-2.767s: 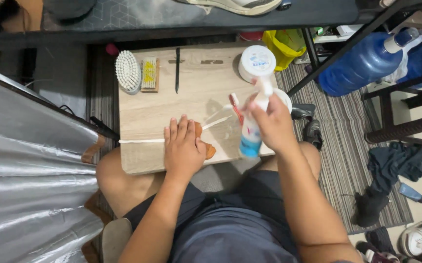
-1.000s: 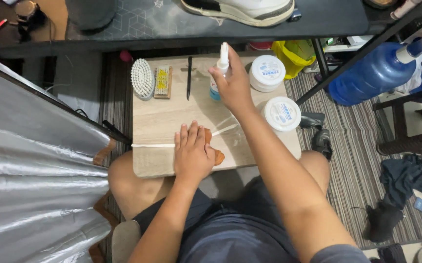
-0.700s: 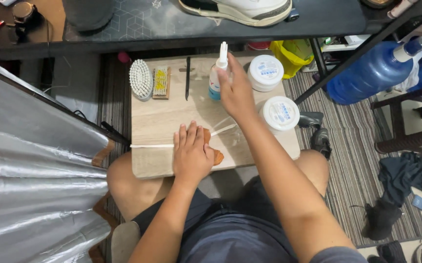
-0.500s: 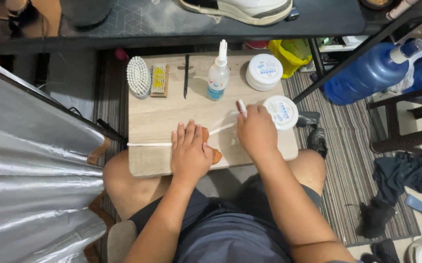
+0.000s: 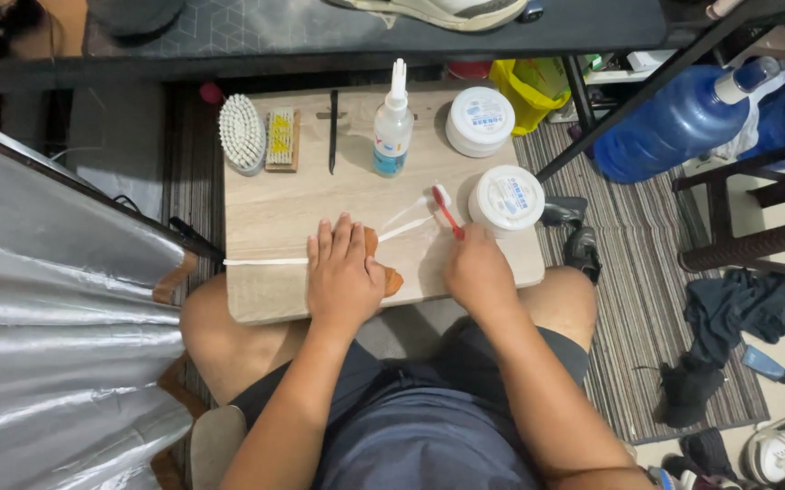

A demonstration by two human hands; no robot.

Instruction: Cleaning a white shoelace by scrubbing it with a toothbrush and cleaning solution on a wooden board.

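Right hand (image 5: 476, 272) closed around a red-handled toothbrush (image 5: 445, 208), bristle head raised toward the white laces (image 5: 403, 223). A moment ago this hand was at the squeeze bottle (image 5: 392, 127); the bottle now stands alone, upright at the far edge of the surface (image 5: 274, 209), so wetting looks finished and scrubbing is on. Left hand (image 5: 344, 272) lies flat, fingers spread, pressing the laces and an orange cloth (image 5: 390, 279) down. Just beside the brush head: a white tub (image 5: 505, 198); a second tub (image 5: 480, 120) behind it. Oval brush (image 5: 242, 132), small block brush (image 5: 281, 139), black pick (image 5: 332, 130) untouched at the back.
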